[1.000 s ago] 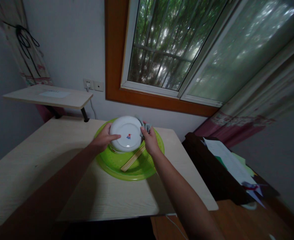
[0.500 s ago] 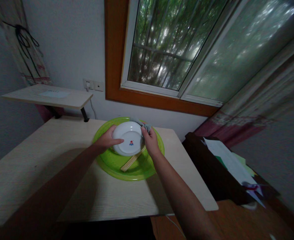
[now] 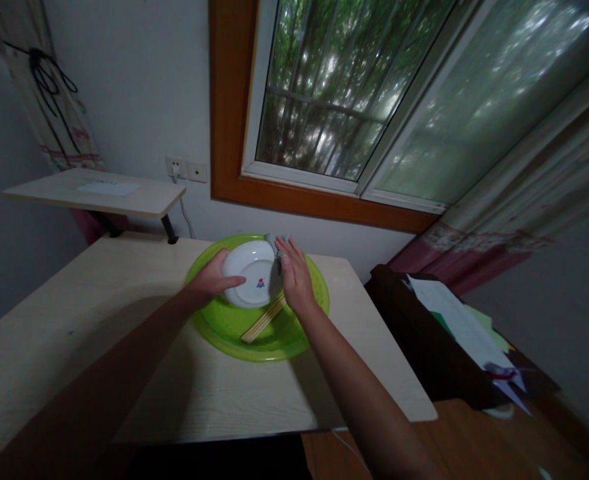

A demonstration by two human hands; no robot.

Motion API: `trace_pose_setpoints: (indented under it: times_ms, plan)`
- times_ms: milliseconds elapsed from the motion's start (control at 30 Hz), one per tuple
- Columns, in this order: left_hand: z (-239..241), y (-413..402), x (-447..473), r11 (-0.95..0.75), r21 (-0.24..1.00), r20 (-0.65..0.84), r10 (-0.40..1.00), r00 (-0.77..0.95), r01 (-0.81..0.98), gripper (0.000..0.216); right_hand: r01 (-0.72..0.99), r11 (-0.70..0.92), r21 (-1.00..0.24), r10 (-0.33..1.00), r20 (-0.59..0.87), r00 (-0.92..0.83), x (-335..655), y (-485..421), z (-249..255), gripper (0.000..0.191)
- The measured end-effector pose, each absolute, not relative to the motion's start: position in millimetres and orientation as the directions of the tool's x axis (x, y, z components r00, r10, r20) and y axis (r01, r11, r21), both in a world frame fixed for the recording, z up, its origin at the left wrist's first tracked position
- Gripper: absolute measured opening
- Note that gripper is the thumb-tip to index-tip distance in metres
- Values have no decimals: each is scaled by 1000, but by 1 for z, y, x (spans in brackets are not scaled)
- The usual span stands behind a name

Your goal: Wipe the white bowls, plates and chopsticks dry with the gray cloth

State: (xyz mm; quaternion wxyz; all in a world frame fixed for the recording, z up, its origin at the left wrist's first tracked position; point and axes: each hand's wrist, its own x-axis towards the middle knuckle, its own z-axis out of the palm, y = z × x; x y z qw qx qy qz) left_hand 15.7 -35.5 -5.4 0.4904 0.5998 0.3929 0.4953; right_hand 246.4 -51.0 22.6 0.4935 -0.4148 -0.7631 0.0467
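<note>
White bowl (image 3: 253, 270) above green basin (image 3: 224, 327), wiping apparently unfinished
Left hand (image 3: 211, 277) clasps bowl; right hand (image 3: 297, 277), fingers extended, backs cloth (image 3: 271, 240); chopsticks (image 3: 263, 321) in basin

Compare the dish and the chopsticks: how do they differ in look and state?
The dish is white and round; the chopsticks are pale tan, long and thin. The dish is held in the left hand, while the chopsticks lie in the green basin. Both appear within the basin's outline.
</note>
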Motion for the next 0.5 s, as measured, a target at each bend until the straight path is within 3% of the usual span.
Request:
trace_pose_setpoints:
  times_ms: [300, 400, 500]
  plan:
    - [-8, -33, 16, -255, 967, 247, 947, 208, 13, 54, 614, 773, -162, 529, 698, -482, 232, -58, 26, 50]
    - [-5, -35, 17, -236, 972, 233, 955, 182, -7, 56, 634, 755, -167, 543, 702, -462, 230, -58, 27, 49]
    - [-1, -38, 18, -223, 974, 228, 963, 144, -49, 62, 660, 704, -264, 604, 711, -360, 232, -56, 25, 48]
